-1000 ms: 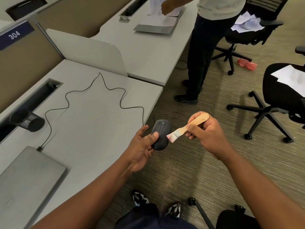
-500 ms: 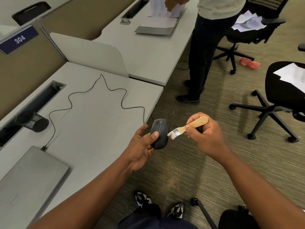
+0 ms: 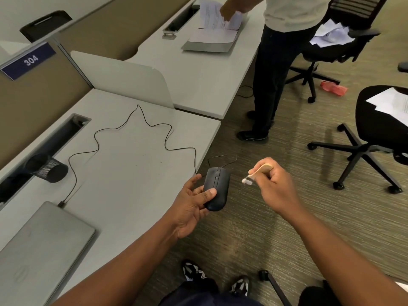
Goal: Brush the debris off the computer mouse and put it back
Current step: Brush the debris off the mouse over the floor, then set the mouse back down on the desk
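- The person's two patterned shoes stood on the carpet at the bottom of the view, with a chair caster just to their right.
- A closed grey laptop lay at the near left corner of the desk.
- The left hand gripped the black computer mouse — thumb pressed on its near top, fingers curled under its left side — and held it in the air just past the desk's edge, above the carpet, buttons and wheel facing up.
- The right hand was closed round the wooden handle of a small brush; the pale bristles pointed left toward the mouse but stood apart from it, a clear gap between them.
- The mouse's thin black cable ran from its far end up over the desk edge, wandered in loose bends across the desktop and ended at a plug beside the laptop's far corner.
- A black mesh pen cup lay tipped on its side at the cable trough along the desk's left edge.
- A white divider panel separated this desk from the next one.
- Further off, a second person in dark trousers stood at the neighbouring desk, one hand on loose papers.
- Two black office chairs stood on the carpet to the right — both with sheets of paper on their seats — and a red object lay on the floor between them.
- A blue sign reading 304 sat on the partition at far left.
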